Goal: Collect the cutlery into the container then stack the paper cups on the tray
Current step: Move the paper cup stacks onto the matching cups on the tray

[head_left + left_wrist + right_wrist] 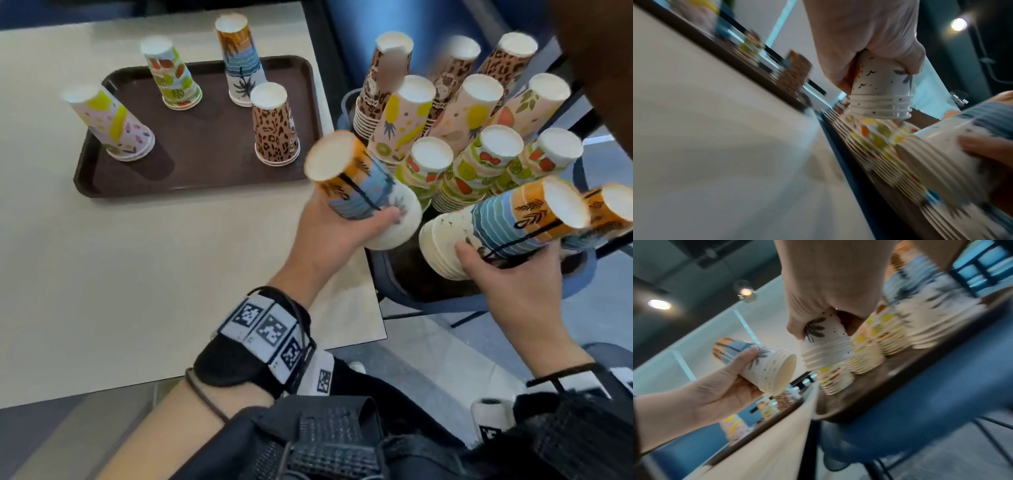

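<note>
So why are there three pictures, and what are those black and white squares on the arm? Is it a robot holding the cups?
No robot here, just a person wearing three cameras. The big picture comes from a camera on the head, looking down. The other two come from cameras strapped to each wrist, so they look tilted and blurry. The checkered squares sit on the wrist strap.

The left hand holds a short stack of palm-tree cups. You see the same stack from the left wrist. The right hand holds a longer stack of the same cups.

On the pale table lies a brown tray with four little upside-down stacks: a lemon one, a fruit one, a palm one and a leopard one. To the right, off the table, many more stacks stand crowded together.
</note>
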Demonstrator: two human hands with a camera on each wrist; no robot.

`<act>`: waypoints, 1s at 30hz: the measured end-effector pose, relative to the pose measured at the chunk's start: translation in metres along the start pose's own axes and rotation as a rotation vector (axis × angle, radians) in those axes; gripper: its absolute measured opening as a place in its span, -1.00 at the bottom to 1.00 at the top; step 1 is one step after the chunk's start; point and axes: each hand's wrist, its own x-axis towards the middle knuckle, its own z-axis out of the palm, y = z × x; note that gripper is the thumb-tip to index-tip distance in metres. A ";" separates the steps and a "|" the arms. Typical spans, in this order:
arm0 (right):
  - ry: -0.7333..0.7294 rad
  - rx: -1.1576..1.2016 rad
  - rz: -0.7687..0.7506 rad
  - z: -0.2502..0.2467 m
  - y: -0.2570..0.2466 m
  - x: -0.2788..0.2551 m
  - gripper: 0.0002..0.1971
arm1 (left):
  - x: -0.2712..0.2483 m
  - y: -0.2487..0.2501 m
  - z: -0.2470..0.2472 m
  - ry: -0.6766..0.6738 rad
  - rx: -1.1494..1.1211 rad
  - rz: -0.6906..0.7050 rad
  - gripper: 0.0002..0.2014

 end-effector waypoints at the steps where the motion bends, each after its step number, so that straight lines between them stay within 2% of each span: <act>1: -0.023 0.032 -0.020 0.008 -0.009 0.000 -0.31 | -0.001 0.004 -0.012 0.063 -0.022 0.014 -0.50; 8: -0.201 0.160 -0.094 0.091 -0.072 0.017 -0.33 | -0.001 0.013 -0.097 0.362 -0.011 0.059 -0.67; 11: -0.198 0.185 -0.137 0.143 -0.103 0.037 -0.39 | 0.008 0.010 -0.136 0.453 0.020 0.050 -0.68; 17: -0.093 0.229 -0.230 0.264 -0.172 0.103 -0.40 | 0.033 0.002 -0.217 0.442 0.074 -0.014 -0.68; 21: -0.002 0.235 -0.237 0.334 -0.198 0.148 -0.38 | 0.047 0.001 -0.252 0.454 0.068 -0.068 -0.64; 24: 0.026 0.223 -0.208 0.377 -0.198 0.176 -0.34 | 0.064 0.004 -0.271 0.415 0.075 -0.079 -0.59; 27: 0.011 0.101 -0.129 0.404 -0.180 0.190 -0.30 | 0.080 0.009 -0.279 0.382 0.060 -0.067 -0.57; 30: -0.084 -0.067 -0.040 0.412 -0.164 0.189 -0.05 | 0.098 0.014 -0.282 0.362 0.052 -0.053 -0.61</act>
